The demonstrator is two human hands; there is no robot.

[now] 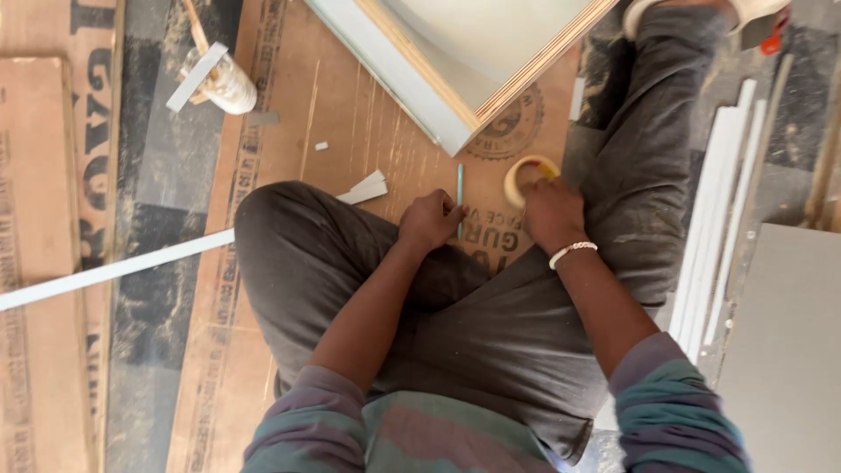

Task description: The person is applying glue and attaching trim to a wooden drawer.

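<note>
Left hand [429,219] pinches the teal stick [459,197] for control; right hand [552,213], at 3 o'clock, grips the tape roll [528,174].

Seated on the floor [158,175], on a cardboard sheet [289,114]. Left hand [429,219] on a thin stick [459,188] lying ahead of the knees; right hand [552,210] just right of it, touching a tape roll [529,175]. Beyond both, a framed panel [464,61] resting on the cardboard. Far left, ahead, a jar [229,83] with a flat strip across its top. Long strip [114,270] running off to the left beside the left knee. Bundle of strips [723,210] to the right, a board [784,350] beside them.
</note>
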